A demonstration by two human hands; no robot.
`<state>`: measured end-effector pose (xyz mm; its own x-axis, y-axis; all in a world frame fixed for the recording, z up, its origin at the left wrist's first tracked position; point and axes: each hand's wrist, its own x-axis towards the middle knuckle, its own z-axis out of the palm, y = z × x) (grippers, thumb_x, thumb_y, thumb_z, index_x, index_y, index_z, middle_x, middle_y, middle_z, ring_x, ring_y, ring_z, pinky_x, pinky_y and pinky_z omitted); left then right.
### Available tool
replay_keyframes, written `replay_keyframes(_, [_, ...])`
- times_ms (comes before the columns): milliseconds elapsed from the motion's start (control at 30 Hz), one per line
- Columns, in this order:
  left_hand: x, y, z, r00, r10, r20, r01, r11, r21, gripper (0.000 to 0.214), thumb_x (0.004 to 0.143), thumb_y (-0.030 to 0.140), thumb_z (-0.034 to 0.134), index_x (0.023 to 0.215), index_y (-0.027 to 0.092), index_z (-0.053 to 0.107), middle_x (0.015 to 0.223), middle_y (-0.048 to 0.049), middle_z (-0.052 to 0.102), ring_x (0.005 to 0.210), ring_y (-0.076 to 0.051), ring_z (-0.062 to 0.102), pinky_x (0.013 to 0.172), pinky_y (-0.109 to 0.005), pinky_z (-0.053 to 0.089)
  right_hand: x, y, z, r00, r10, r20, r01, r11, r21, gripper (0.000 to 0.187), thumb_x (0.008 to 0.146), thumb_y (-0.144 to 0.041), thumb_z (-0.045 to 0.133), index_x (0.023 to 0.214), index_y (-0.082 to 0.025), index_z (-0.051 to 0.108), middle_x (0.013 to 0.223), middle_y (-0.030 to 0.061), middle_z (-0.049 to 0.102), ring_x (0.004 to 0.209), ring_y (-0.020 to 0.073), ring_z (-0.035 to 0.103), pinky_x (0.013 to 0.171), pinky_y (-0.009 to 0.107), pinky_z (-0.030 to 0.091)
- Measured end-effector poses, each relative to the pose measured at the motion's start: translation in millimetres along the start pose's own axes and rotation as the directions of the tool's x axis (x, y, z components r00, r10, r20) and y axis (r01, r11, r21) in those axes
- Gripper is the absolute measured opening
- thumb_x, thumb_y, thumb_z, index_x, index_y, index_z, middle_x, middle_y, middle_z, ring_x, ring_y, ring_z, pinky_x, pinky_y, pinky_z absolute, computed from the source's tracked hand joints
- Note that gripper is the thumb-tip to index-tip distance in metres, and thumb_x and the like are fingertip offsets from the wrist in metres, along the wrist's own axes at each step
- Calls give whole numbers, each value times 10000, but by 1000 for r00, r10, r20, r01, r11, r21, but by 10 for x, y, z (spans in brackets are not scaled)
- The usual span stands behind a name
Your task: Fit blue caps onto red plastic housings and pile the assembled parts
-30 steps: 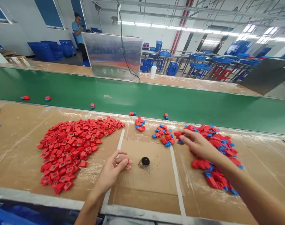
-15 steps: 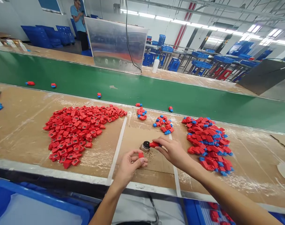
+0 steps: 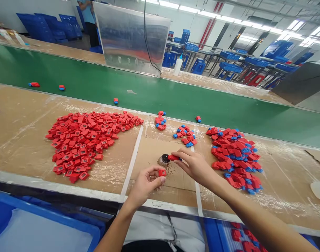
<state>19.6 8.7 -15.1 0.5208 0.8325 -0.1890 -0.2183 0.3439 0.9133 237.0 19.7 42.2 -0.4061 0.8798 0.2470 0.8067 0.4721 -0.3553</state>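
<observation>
Broadly, a long factory hall [image 3: 202, 17] stretches ahead, with stacked blue crates [image 3: 48, 28] by the far wall and a person in a blue shirt [image 3: 87, 14] standing behind a steel panel [image 3: 130, 38]. A green conveyor belt [image 3: 160, 98] runs across the view, with a few stray red-and-blue parts [image 3: 115, 100] lying on it.

On the near side, the desk [image 3: 18, 122] is covered in cardboard under plastic film. A large heap of red blocks [image 3: 81, 140] lies to the left, and a heap of red parts with blue ends [image 3: 235, 161] lies to the right. Two small clusters of the same parts [image 3: 184, 135] sit between them, near the belt. Two white tape strips [image 3: 132, 164] frame a cardboard patch [image 3: 149, 150], and on it stands a small round pot [image 3: 164, 159] with dark contents, surrounded by dark specks [image 3: 170, 171].

The right hand [image 3: 193, 167] pinches a red part [image 3: 173, 158] between thumb and fingers, its tip at the pot's mouth; whether they touch is hard to tell. Just below, the left hand [image 3: 146, 182] is curled, gripping a small red piece [image 3: 162, 172] at its fingertips.
</observation>
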Motion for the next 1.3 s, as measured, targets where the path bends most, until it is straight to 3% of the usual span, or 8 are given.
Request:
replay_keyframes(367, [13,-36,-15,999,44,0,-44,998,36,284,773,276,749,1021,182,649,889,-10,604,805,-126,547,731,-226,422,2,3,7,1000,8,8,-8,1000,12,200,973,-264,489,1088,-180,630,985,98,668,836,214,653,709,324,517])
replay_keyframes(800, [-27,-14,12,1000,16,17,-16,1000,23,278,796,316,717,1017,162,648,771,0,588,681,-116,516,610,-213,406,24,-30,-11,1000,17,26,-17,1000,5,218,978,-273,474,1097,-186,635,976,98,670,828,212,658,710,325,522])
replay_keyframes(1100, [-57,4,2,998,13,56,-14,1000,27,272,809,317,700,1026,164,642,753,1,574,679,-120,529,618,-221,424,-93,-293,-142,998,53,-21,-47,973,226,205,961,-271,521,1134,-210,613,988,69,681,871,188,656,769,302,517])
replay_keyframes(1300, [-51,24,19,996,16,92,-18,1000,20,303,819,323,694,1070,158,655,798,-27,614,695,-124,546,630,-222,427,-217,-421,-49,998,61,9,-60,951,305,230,960,-262,525,1175,-220,595,1015,72,689,912,190,661,804,308,525])
